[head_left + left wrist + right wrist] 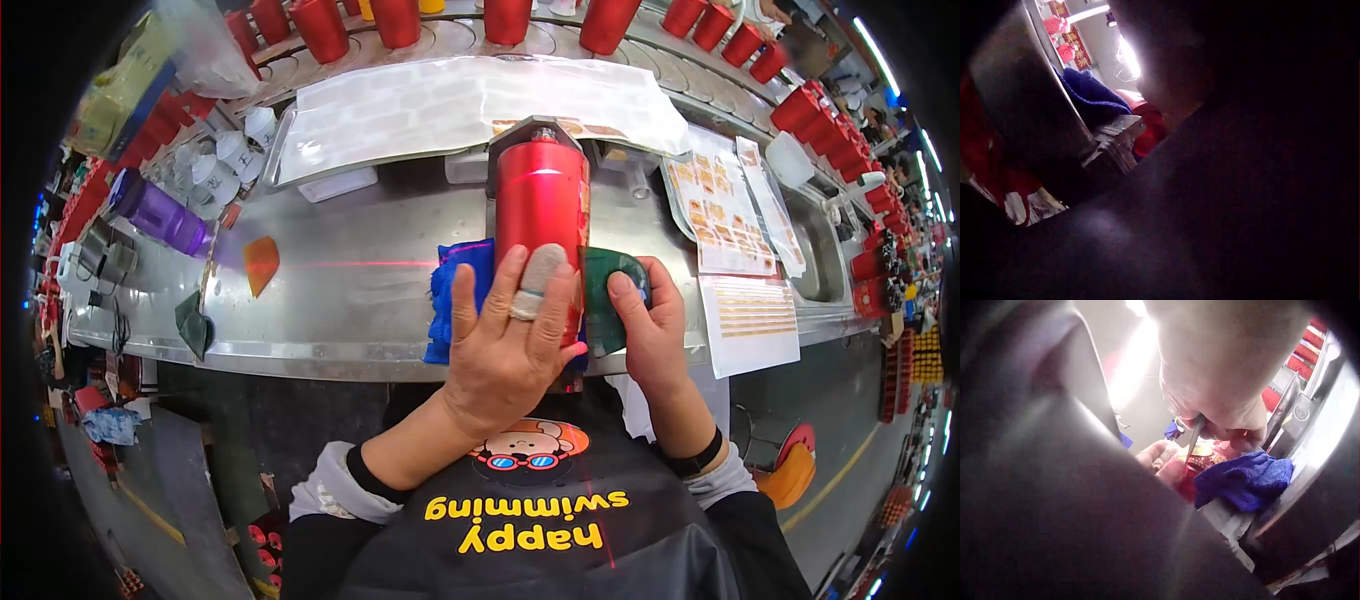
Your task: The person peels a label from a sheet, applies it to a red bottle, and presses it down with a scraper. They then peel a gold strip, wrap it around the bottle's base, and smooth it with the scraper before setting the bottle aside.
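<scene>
A shiny red cup (545,190) lies on its side on a holder at the table's front edge, with a printed pattern along its right side. Spread over it, the left hand (505,345) rests with fingers extended; one finger wears a pale wrap. The right hand (655,335) pinches a green, translucent scraper (604,308) against the cup's right side. From the right wrist view, the scraper's thin edge (1195,439) meets the patterned surface near the left fingertips (1163,459). A blue cloth (453,300) sits under the cup. Darkness fills most of the left wrist view.
On the metal table (340,240) lie an orange scraper-like piece (261,265) and a dark green one (193,325). A purple tumbler (165,215) is at left. White paper (400,115) spans the back; printed sheets (725,210) lie right, beside a sink (822,250). Red cups (505,18) line a conveyor behind.
</scene>
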The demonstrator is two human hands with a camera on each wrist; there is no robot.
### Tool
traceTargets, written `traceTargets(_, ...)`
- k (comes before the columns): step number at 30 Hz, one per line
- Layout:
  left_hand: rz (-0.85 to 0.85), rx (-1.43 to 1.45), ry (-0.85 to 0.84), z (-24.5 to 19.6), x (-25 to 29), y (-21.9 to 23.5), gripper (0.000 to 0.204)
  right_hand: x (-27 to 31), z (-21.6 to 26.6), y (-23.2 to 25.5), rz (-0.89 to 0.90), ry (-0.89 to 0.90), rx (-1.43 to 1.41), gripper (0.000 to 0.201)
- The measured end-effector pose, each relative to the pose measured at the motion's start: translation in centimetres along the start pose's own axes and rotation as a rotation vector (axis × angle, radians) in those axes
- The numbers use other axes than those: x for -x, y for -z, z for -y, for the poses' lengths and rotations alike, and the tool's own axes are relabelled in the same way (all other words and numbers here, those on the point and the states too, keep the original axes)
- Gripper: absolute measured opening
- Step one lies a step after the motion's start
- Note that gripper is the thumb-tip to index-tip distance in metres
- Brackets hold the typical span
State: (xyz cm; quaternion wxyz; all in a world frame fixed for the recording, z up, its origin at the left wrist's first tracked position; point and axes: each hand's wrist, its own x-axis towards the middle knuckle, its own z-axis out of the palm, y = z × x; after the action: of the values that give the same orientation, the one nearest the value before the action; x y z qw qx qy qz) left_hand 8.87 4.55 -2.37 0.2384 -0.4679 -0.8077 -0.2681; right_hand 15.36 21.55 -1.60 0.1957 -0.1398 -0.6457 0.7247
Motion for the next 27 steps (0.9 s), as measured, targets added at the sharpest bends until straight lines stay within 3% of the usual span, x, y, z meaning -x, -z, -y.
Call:
traceTargets(7, -0.071, 0.087, 0.125, 1.5, 1.2, -0.7, 0.108, 0.1, -1.1, 0.1, -0.008, -0.025, -0.096, 0.019)
traceTargets(11, 0.041, 0.237, 0.269, 2.3, 2.4, -1.1, 0.110, 0.4, -0.3, -0.8, 0.006, -0.006, -0.114, 0.019)
traceTargets(14, 0.032, 0.279, 0.286, 2.4, 3.0, -1.5, 0.105, 0.4, -1.0, -1.0, -0.002, 0.010, -0.038, 0.018)
traceTargets(17, -0.088, 0.234, 0.241, 2.3, 3.5, -0.8, 0.091, 0.5, -1.0, 0.1, -0.065, -0.024, 0.022, 0.018)
traceTargets(20, -0.045, 0.165, 0.025, 1.4, 3.1, 0.5, 0.076, 1.2, 0.8, -1.3, -0.052, -0.010, -0.147, 0.017)
traceTargets(21, -0.076, 0.169, 0.005, 1.0, 2.7, -0.1, 0.067, 1.1, 0.4, -1.9, -0.054, 0.052, -0.078, 0.016)
traceTargets(24, -0.071, 0.235, 0.023, 1.6, 3.6, -0.5, 0.063, 0.8, -0.9, -1.4, -0.010, 0.113, 0.247, 0.021)
traceTargets(27, -0.099, 0.332, 0.049, 2.0, 5.0, -1.0, 0.060, 0.9, -2.6, -0.5, -0.029, 0.068, 0.158, 0.023)
